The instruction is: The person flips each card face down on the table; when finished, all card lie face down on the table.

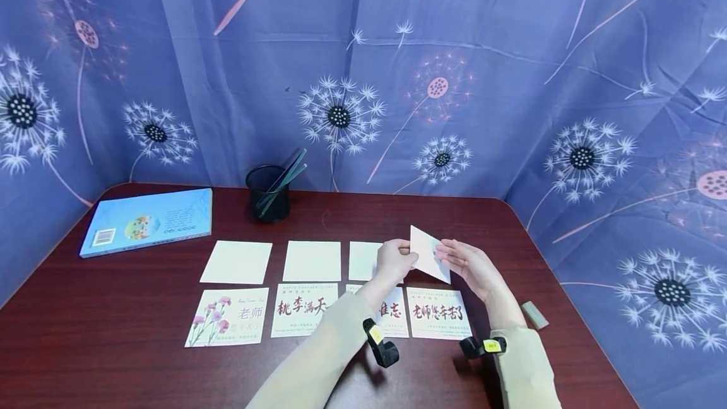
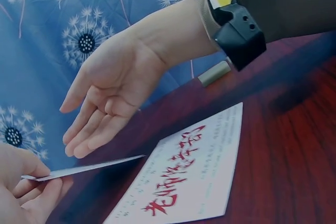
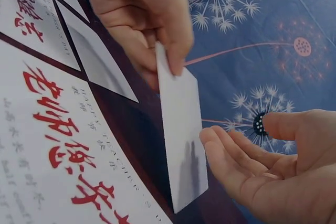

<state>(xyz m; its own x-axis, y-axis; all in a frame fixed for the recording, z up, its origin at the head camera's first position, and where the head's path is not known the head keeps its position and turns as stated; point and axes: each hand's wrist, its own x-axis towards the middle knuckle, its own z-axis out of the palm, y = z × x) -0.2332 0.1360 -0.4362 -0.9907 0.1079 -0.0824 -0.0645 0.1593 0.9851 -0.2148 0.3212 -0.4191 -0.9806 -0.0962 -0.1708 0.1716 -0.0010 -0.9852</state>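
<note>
A blank white card [image 1: 427, 256] is tilted up above the table, its left edge pinched between the thumb and fingers of my left hand [image 1: 393, 262]. In the right wrist view the same card [image 3: 181, 140] hangs from that left hand [image 3: 144, 14]. My right hand [image 1: 474, 268] is close to the card's right side, its fingers loosely extended and the palm facing the card. Whether its fingertips touch the card, I cannot tell. Under the hands lies a printed card with red lettering [image 1: 438, 313]. A blank card [image 1: 363, 260] lies partly hidden behind the left hand.
More blank cards [image 1: 312, 261] form a back row, with printed cards [image 1: 227, 317] in front. At the back left are a blue book [image 1: 187, 213] and a black mesh pen holder [image 1: 269, 197]. A small grey-green block [image 1: 535, 315] lies near the table's right edge.
</note>
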